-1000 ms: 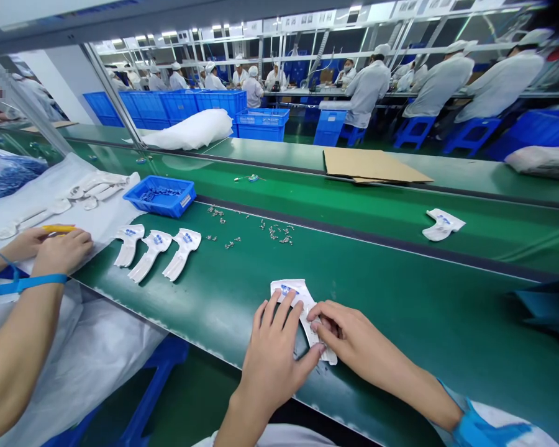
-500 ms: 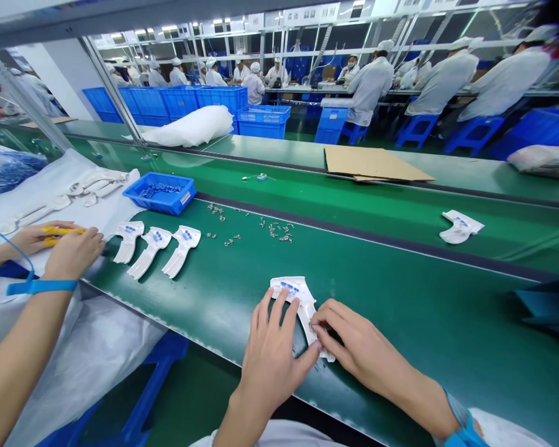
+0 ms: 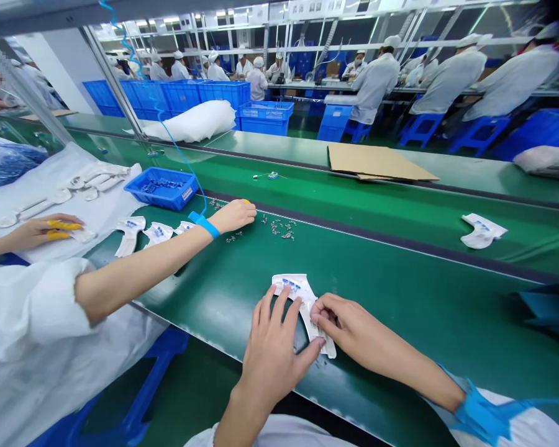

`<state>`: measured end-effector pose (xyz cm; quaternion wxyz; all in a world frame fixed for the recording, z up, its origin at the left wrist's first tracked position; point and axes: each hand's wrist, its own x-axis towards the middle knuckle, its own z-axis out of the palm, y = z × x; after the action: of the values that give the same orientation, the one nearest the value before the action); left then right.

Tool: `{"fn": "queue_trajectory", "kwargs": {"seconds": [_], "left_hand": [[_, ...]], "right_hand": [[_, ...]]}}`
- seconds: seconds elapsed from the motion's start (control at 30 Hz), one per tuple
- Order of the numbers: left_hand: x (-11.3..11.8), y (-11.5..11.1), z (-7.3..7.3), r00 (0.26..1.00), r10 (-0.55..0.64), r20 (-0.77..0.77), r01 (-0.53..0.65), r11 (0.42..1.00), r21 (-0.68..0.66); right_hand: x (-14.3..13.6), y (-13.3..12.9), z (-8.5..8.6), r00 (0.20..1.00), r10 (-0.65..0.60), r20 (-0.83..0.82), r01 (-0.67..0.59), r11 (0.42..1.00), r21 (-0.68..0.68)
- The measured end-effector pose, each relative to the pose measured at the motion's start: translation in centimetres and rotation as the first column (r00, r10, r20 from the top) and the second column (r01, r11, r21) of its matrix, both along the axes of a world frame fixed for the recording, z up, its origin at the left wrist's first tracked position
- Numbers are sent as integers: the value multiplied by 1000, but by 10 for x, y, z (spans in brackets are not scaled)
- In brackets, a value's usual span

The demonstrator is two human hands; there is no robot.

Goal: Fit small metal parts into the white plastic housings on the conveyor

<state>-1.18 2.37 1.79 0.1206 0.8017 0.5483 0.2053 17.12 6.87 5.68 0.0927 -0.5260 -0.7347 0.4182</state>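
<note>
On the green work surface in front of me lies a white curved plastic shell (image 3: 292,284), like half of a handle housing, with blue pieces at its wide end. My left hand (image 3: 277,338) rests over it with fingers spread, fingertips touching the wide end and thumb by the narrow end. My right hand (image 3: 347,323) is closed in a pinch against the shell's narrow part; whatever is between its fingertips is hidden. Small metal parts (image 3: 283,230) lie scattered beyond the shell.
A co-worker's arm (image 3: 158,264) reaches in from the left over more white shells (image 3: 129,233). Near it stands a blue bin (image 3: 161,189) of small blue parts. Another shell (image 3: 483,231) lies on the green strip at right, cardboard (image 3: 377,162) behind.
The co-worker's hand has moved right from the left edge to the scattered metal parts. My right hand has shifted slightly at the shell; my left hand stays nearly still. The shell at far right moved right.
</note>
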Motion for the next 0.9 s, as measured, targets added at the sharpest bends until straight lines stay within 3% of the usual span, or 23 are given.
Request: {"fn": "queue_trajectory", "kwargs": {"seconds": [0.63,0.77,0.9], "left_hand": [[-1,1,1,1000,-1,1,1,1000,-10],[-1,3,1,1000,-4,-3,4,1000,-15],[-2,4,0,1000,2,-11,-2,1000,-8]], "right_hand": [[1,1,-7,995,-36,-89,34,999,-28],[6,30,-9,995,-10,-98,11,1000,12],[-5,86,-19,993,-117,-35,122,939,321]]}}
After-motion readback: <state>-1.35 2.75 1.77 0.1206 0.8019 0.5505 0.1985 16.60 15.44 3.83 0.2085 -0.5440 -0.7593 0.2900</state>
